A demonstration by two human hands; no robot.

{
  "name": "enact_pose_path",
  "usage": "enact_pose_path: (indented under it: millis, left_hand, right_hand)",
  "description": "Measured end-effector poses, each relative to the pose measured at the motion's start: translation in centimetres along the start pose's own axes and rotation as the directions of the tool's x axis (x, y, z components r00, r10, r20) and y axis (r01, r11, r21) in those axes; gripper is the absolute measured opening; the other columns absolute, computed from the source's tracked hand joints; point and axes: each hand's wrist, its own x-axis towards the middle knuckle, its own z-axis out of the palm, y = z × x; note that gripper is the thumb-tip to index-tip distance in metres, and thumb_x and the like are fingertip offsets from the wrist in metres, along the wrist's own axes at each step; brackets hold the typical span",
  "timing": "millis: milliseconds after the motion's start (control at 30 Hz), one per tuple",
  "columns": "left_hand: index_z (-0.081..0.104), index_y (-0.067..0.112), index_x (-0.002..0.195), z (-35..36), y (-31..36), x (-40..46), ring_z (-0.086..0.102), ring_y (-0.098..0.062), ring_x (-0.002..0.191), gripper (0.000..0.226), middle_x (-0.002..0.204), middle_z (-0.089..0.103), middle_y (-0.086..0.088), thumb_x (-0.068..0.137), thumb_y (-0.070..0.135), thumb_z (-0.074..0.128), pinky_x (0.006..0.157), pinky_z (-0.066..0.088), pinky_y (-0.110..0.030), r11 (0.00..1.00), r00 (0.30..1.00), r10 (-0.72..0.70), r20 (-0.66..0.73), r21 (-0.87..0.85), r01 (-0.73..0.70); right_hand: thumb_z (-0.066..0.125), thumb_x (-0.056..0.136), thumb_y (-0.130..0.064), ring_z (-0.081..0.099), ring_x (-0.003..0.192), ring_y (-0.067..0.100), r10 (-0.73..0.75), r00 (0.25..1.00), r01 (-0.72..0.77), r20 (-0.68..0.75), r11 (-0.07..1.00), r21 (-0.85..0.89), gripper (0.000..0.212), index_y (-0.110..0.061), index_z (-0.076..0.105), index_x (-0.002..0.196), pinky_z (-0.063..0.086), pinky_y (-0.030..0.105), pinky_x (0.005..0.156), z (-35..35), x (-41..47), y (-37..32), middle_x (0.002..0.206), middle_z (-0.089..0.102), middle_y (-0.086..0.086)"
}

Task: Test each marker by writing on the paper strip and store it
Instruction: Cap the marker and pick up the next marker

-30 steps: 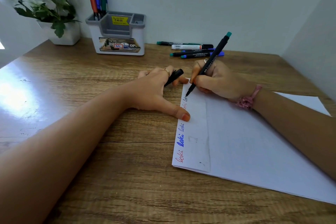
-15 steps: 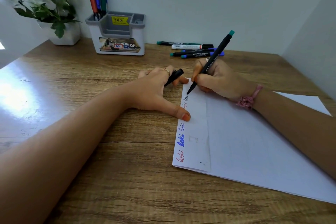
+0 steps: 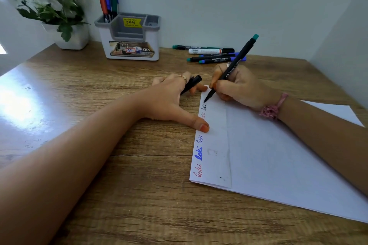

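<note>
The right hand [image 3: 239, 87] pinches a black fineliner with a teal end [image 3: 231, 69] in a writing grip, fingers curled round the barrel, its tip touching the far end of the paper strip [image 3: 214, 145] just past the last written word. A pink braided band [image 3: 273, 108] sits on that wrist. The left hand [image 3: 169, 97] lies palm down on the desk [image 3: 99, 145] beside the strip; its thumb [image 3: 199, 123] is stretched out and presses the strip's left edge, while its fingers hold the black pen cap [image 3: 192, 83] tucked between them, and a ring shows on one finger.

The strip lies along the left edge of a larger white sheet [image 3: 288, 165], towards the desk's right side. Down its left margin run small handwritten words in red, blue and dark ink.

At the far edge of the desk, right of middle, a group of loose markers [image 3: 211, 54] lies on its side near the wall, caps teal, black and blue. Left of them stands a white and grey desk organiser [image 3: 131, 45] with a yellow price sticker; a red, a blue and a green marker [image 3: 108, 0] stand upright in its left compartment. In the far left corner sits a white pot of white flowers [image 3: 51, 10]
</note>
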Motion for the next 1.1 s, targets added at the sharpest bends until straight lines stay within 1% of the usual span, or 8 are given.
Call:
enact_pose_path:
  millis: [67,200,467,567,633,800,933,1100]
  left_hand:
    - [0.038,0.049,0.097,0.0,-0.2,0.0,0.031,-0.01,0.101,0.067,0.098,0.034,0.026,0.043,0.072,0.069,0.09,0.023,-0.032,1.0,1.0,0.009,0.001,-0.008,-0.009]
    - [0.038,0.045,0.124,0.0,-0.2,0.0,0.031,0.005,0.096,0.088,0.101,0.035,0.027,0.046,0.071,0.069,0.093,0.017,-0.029,0.999,0.999,0.042,-0.001,-0.019,-0.042]
    - [0.036,0.044,0.128,-0.1,-0.2,-0.2,0.025,-0.004,0.105,0.083,0.114,0.038,0.017,0.056,0.063,0.074,0.096,0.013,-0.028,0.999,0.999,0.042,-0.007,-0.018,-0.042]
    - [0.035,0.044,0.13,-0.1,0.0,-0.2,0.022,-0.006,0.103,0.084,0.117,0.036,0.015,0.058,0.062,0.074,0.094,0.014,-0.028,0.999,0.999,0.037,0.004,-0.012,-0.037]
    - [0.035,0.043,0.13,-0.2,0.1,-0.2,0.02,-0.005,0.102,0.084,0.116,0.035,0.015,0.058,0.061,0.074,0.093,0.014,-0.028,1.0,1.0,0.027,0.004,-0.006,-0.027]
    - [0.034,0.046,0.129,0.0,-0.2,0.0,0.02,-0.007,0.105,0.085,0.117,0.035,0.015,0.055,0.064,0.074,0.093,0.016,-0.03,1.0,1.0,0.023,0.003,-0.006,-0.023]
    - [0.034,0.048,0.124,0.1,-0.5,0.1,0.019,-0.009,0.11,0.083,0.118,0.033,0.015,0.054,0.067,0.073,0.094,0.019,-0.033,1.0,1.0,0.011,0.007,-0.005,-0.011]
    - [0.033,0.048,0.126,0.1,-0.5,0.2,0.018,-0.011,0.111,0.085,0.117,0.032,0.015,0.052,0.068,0.072,0.099,0.022,-0.037,1.0,1.0,0.007,0.012,0.001,-0.007]
  right_hand:
    - [0.049,0.072,-0.007,0.036,0.04,0.006,0.072,0.992,-0.05,-0.106,0.978,0.205,0.011,-0.015,0.052,0.065,0.03,0.019,0.04,-0.1,0.2,-0.1,0.053,0.044,0.003]
    - [0.046,0.072,-0.007,0.035,0.043,0.007,0.115,0.969,-0.03,-0.218,0.933,0.359,0.011,-0.015,0.053,0.068,0.028,0.017,0.04,-1.0,0.7,-0.8,0.047,0.041,-0.006]
    - [0.043,0.075,-0.013,0.053,0.06,0.008,0.037,0.997,-0.053,0.064,0.959,0.277,0.028,-0.017,0.071,0.077,0.041,0.017,0.055,-3.3,0.2,-2.2,0.072,0.068,-0.007]
    - [0.058,0.073,-0.014,0.055,0.065,0.018,-0.004,0.997,-0.014,0.077,0.971,0.237,0.013,-0.022,0.068,0.077,0.044,0.017,0.054,-4.2,0.2,-2.4,0.072,0.064,0.005]
    - [0.06,0.074,-0.008,0.059,0.065,0.021,0.006,0.999,-0.017,0.047,0.97,0.243,0.007,-0.015,0.061,0.076,0.045,0.017,0.054,-4.6,0.1,-2.4,0.071,0.052,0.018]
    - [0.055,0.073,-0.005,0.062,0.066,0.023,-0.024,1.0,0.02,0.021,0.989,0.149,0.005,-0.008,0.051,0.073,0.045,0.018,0.057,-4.4,-0.2,-3.1,0.049,0.053,-0.009]
    - [0.057,0.072,-0.009,0.063,0.06,0.01,-0.015,1.0,0.014,0.027,0.998,0.065,0.006,-0.009,0.051,0.073,0.043,0.019,0.059,-4.0,-0.4,-3.6,0.047,0.058,-0.005]
    - [0.061,0.072,-0.011,0.063,0.063,0.014,0.005,0.999,-0.007,0.05,0.999,0.037,0.008,-0.01,0.053,0.075,0.048,0.018,0.061,-3.9,-0.5,-3.9,0.052,0.064,-0.006]
